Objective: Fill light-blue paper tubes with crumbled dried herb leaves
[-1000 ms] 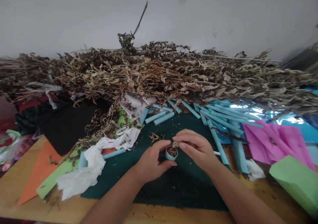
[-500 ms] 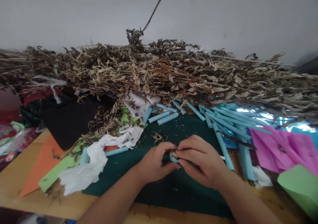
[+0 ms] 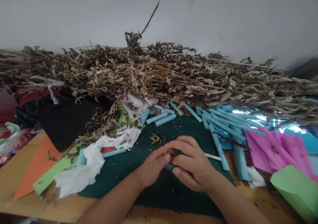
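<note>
The mostly hidden blue roll shd be steadied gently btwn L hand & R hand, w/ fingers pinched round it, so its wall isn't crushed.

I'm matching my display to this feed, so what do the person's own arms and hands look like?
The left hand and right hand are bare, with no glove or ring visible. The left forearm and right forearm taper to the wrist, with no sleeve, watch, band or marking in view.
</note>
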Motion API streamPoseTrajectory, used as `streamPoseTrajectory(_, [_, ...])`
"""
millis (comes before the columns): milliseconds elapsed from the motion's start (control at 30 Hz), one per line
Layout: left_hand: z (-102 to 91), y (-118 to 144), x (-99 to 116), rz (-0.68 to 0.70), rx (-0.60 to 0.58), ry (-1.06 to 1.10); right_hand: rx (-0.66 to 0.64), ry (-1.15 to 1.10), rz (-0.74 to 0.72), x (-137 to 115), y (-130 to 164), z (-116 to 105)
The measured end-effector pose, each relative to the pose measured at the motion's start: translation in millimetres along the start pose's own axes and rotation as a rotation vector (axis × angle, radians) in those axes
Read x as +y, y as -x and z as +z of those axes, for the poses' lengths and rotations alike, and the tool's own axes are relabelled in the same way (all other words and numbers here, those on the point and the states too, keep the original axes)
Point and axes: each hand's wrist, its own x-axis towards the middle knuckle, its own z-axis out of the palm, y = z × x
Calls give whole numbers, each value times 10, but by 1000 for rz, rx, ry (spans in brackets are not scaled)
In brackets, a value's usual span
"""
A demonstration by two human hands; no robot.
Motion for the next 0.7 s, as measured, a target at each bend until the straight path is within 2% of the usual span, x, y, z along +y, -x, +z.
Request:
streamPoseTrajectory(100, [11,-22,-26,-52,43,75,-3,-239,107,34,35,-13])
streamPoseTrajectory(200, [3,-45,-38,-7,42,144,112,-474,269,196,92,-59])
streamPoseTrajectory(267, [6,-59,-33,18,50,161,125,-396,382,342,129,-107])
streamPoseTrajectory(300, [11,-65,-28,15,54,175,69,-274,450,411,148,-127])
streamPoseTrajectory(400, [41,-80,-18,-16,64,223,-217,166,671,559,206,-134])
streamPoseTrajectory(467, [60,-84,-20,-14,66,235,-314,302,752,604,247,-86])
streamPoseTrajectory(600, [72,-80,-49,16,61,208,-291,262,747,655,291,24])
streamPoseTrajectory(700, [69,-76,-88,50,75,189,-236,143,713,662,239,4])
